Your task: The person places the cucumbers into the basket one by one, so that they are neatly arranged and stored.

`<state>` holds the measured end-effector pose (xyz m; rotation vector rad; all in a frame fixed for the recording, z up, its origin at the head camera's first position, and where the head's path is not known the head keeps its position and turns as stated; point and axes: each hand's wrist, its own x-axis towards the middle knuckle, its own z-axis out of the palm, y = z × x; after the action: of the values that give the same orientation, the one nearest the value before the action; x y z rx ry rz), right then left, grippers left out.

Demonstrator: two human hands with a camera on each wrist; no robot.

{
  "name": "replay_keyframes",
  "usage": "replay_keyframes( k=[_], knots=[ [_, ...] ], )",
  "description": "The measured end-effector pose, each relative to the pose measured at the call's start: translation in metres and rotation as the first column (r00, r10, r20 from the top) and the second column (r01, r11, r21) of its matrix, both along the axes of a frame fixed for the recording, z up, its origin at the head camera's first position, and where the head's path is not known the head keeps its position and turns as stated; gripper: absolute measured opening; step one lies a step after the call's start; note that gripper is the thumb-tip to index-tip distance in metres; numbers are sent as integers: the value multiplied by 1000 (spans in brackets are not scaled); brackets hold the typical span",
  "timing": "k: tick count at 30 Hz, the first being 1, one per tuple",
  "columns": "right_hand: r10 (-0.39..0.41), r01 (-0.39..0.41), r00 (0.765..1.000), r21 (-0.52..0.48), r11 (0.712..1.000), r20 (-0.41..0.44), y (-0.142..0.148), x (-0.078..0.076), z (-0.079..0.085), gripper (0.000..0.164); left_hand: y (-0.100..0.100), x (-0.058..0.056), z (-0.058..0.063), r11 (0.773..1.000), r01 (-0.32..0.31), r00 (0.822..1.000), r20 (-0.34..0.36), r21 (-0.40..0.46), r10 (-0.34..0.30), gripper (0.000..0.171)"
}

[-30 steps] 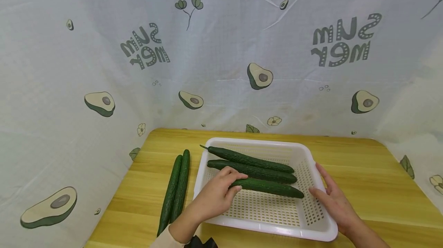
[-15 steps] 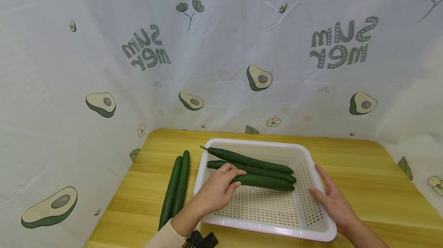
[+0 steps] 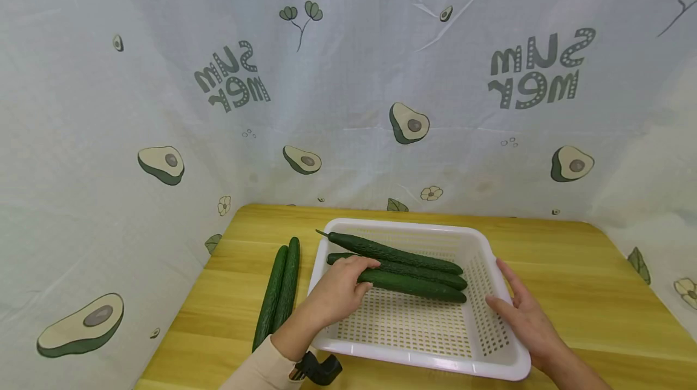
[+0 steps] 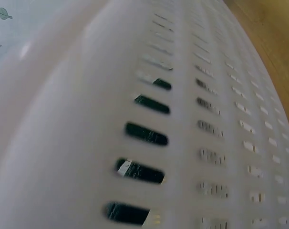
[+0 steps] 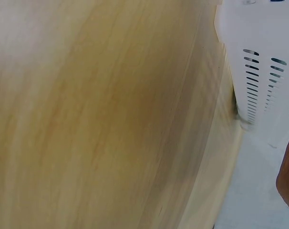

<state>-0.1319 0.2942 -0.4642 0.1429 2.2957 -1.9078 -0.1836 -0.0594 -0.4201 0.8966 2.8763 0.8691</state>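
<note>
Three long green cucumbers lie side by side in a white slotted plastic basket (image 3: 414,360). At the left end of the nearest cucumber (image 3: 414,286), my left hand (image 3: 339,288) has its thumb on the near side and its fingers over the far side; that end is hidden by the hand. Behind it lie the middle cucumber (image 3: 430,273) and the far cucumber (image 3: 394,252), whose thin stem rests over the rim. My right hand (image 3: 530,323) grips the basket's right rim, thumb inside and fingers outside. Dark green cucumber (image 4: 147,134) shows through the slots in the left wrist view.
Two more cucumbers (image 3: 278,290) lie together on the wooden table (image 3: 218,293), left of the basket. A white cloth (image 3: 348,75) printed with avocados hangs behind and beside the table. A black device (image 3: 320,369) sits at the left wrist.
The nearest cucumber has moved back against the middle one and down into the basket. My left hand has shifted slightly left along it. The right hand stays at the rim.
</note>
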Motion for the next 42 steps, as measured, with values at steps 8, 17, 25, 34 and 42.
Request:
replay_keyframes(
  k=[8, 17, 25, 34, 42],
  knots=[
    [-2, 2, 1000, -12, 1000, 12, 1, -1, -2, 83, -1, -2, -4, 999, -16, 998, -57, -44, 13, 38],
    [-4, 4, 1000, 1, 1000, 11, 1, -2, -2, 82, -2, -4, -8, 999, -49, 990, -135, -18, 46, 41],
    [-8, 8, 1000, 13, 1000, 16, 1, -2, 0, 82, -3, -5, -11, 999, -41, 993, -112, -16, 39, 39],
    [-27, 26, 999, 31, 999, 36, -2, -2, 1, 82, -19, 4, -7, 995, -60, 988, -134, 79, 70, 36],
    [-24, 23, 999, 34, 999, 35, -2, -2, 1, 82, -50, 14, -5, 954, -196, 945, -215, 228, 245, 32]
  ],
)
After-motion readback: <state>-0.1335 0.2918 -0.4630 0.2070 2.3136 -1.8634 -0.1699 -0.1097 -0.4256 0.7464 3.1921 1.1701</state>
